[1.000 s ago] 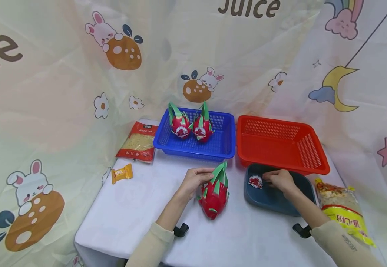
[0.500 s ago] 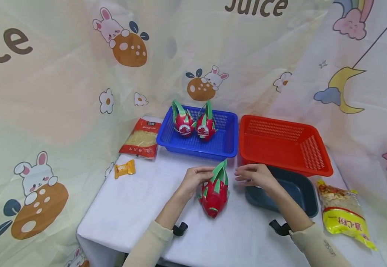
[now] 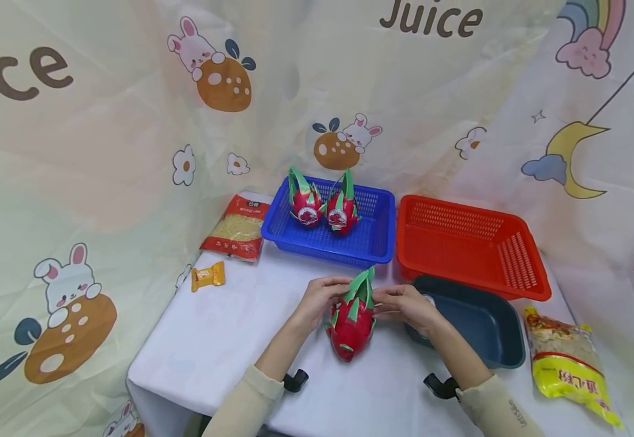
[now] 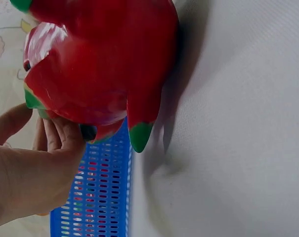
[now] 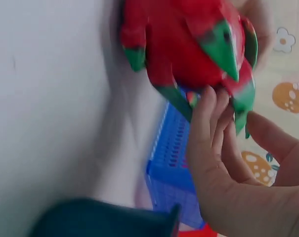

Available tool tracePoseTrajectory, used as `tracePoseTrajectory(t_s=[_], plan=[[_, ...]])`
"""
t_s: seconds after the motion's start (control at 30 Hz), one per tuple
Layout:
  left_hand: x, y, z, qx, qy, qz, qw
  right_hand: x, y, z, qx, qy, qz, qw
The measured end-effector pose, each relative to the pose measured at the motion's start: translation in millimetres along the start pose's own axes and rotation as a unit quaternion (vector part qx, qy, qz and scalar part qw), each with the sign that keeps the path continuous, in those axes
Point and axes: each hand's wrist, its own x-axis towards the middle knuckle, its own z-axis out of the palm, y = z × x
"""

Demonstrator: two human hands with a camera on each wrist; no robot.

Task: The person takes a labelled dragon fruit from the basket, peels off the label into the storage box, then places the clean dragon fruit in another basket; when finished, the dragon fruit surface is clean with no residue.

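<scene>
A red dragon fruit [image 3: 351, 331] sits on the white worktop [image 3: 213, 352], low in the middle of the head view, its green leaves pointing up the frame. The left hand [image 3: 317, 303] holds its leafy top, fingers and thumb around a leaf. The right hand [image 3: 409, 308] holds the other side, a leaf between its thumb and fingers. Two more dragon fruits [image 3: 306, 205] stand in the blue basket [image 3: 328, 250] higher up.

- We see a cream left sleeve [image 3: 240, 409] ending in a cream cuff [image 3: 265, 384].
- We note a matching right sleeve [image 3: 492, 413], with small dark lettering [image 3: 517, 414] (too tiny for us to read).
- We spot a black left fitting [image 3: 296, 381] and a similar right fitting [image 3: 440, 386] beside the sleeve ends.
</scene>
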Motion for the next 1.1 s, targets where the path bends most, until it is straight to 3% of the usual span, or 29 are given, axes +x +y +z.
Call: tracePoseTrajectory(t_s=[0.33,0.57,0.8,1.1], plan=[[4.2,4.0,-7.1,0.040,0.000,0.002,0.9992,9.7,17.3,6.4,0.132,-0.006,-0.003,0.991],[6.5,6.1,-7.9,0.018,-0.018,0.012,0.9996,5.6,10.8,5.0,0.122,0.024,0.001,0.992],[10.3,8.5,-5.9,-0.015,-0.016,0.016,0.9996,-10.7,-14.6,-8.2,0.069,0.041,-0.051,0.995],[23.0,10.7,4.1,-0.109,-0.033,-0.016,0.9934,-42.3,-75.4,-52.3,0.109,0.053,-0.121,0.985]])
